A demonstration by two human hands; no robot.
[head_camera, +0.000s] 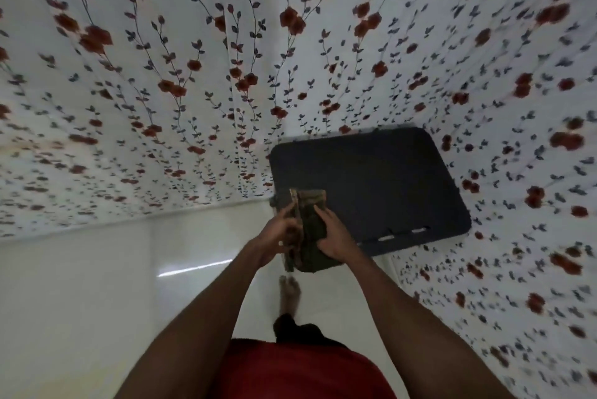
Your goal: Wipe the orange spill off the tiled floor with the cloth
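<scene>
Behind the grip and off to both sides hangs a big white sheet (161,75) with red flowers and dark leaves. It is blurry. Below the grip is the floor (80,301), white and shiny, with a bright streak of light on it. No orange spill can be seen on the tiles that show. Just past the grip, to the right, lies a flat dark board (371,179) with round corners. Down under the grip is a red shirt (300,369), and one bare foot (289,288) stands on the floor. Both hands hold a dark folded cloth (311,230) up in the air. The left hand (279,237) curls its fingers round the cloth's left edge. The right hand (332,235) grips its right side.
</scene>
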